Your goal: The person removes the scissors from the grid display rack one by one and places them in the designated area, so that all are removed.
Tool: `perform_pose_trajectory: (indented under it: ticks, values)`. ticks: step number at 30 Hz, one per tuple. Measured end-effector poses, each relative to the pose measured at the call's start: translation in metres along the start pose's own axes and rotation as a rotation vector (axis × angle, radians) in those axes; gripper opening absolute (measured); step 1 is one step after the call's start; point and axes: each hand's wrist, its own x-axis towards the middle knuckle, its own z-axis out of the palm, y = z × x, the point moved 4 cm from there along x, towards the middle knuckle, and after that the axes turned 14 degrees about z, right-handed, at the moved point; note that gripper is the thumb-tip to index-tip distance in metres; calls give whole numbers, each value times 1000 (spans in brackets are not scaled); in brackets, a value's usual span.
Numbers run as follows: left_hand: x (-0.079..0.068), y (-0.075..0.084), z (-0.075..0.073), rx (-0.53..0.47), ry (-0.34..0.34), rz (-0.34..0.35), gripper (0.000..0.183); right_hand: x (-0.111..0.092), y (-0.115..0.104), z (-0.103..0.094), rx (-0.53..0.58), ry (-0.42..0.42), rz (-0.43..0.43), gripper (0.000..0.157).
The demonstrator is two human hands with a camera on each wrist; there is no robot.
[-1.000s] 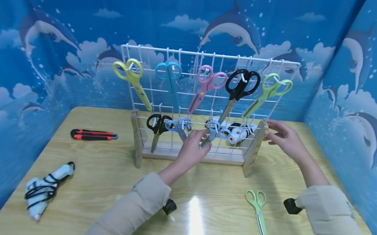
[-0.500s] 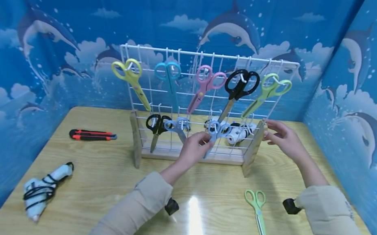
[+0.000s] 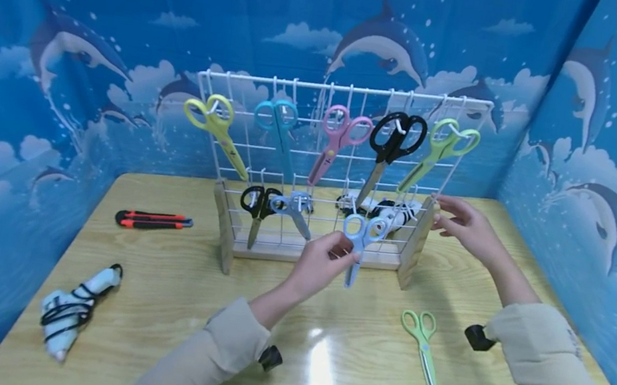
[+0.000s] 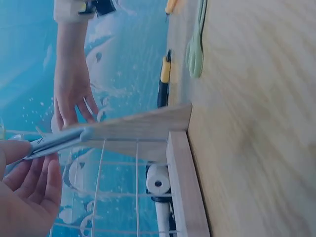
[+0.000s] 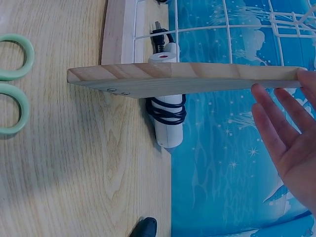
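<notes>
My left hand (image 3: 321,267) pinches light blue scissors (image 3: 362,235), held handles-up just in front of a white wire rack (image 3: 325,87) with wooden sides. In the left wrist view, the thumb presses one side of these scissors (image 4: 59,142) and the fingers lie beneath. My right hand (image 3: 469,228) holds the rack's right wooden side (image 3: 415,246) by its upper end. On the rack's upper hooks hang yellow (image 3: 218,131), teal (image 3: 279,124), pink (image 3: 337,140), black (image 3: 392,142) and lime green scissors (image 3: 442,150). Small black scissors (image 3: 259,208) and blue-grey scissors (image 3: 295,209) hang below.
Green scissors (image 3: 421,352) lie on the table at the front right. Red-and-black utility knives (image 3: 152,221) and a pale blue item wrapped in black cord (image 3: 74,310) lie at left. Behind the rack is a white cylindrical device (image 5: 169,121) with black cord round it.
The light blue scissors have come off their lower-right hook, drawn forward and down toward me by my left hand. The right hand stays on the rack's side.
</notes>
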Motion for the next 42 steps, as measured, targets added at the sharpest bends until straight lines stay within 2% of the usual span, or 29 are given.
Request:
perform_pose_trajectory:
  ticks: [5,10,17,25,33,42]
  values:
    - [-11,-10,12,-105,-55,-122,16,0,0,0,-9,6,-2,47]
    - [-27,-22,32,-219,-115,-249,19,1,2,0,-5,11,-6,46]
    - [-50,-45,63,-256,-183,-410,13,0,1,-1,1,18,-9,46]
    - [-66,-72,91,-291,-189,-568,10,0,-1,0,-3,10,-7,46]
    - [-74,-78,112,-304,-192,-642,15,1,1,0,8,13,-17,45]
    - [-71,-83,127,-331,-115,-684,18,1,2,-1,3,22,-23,44]
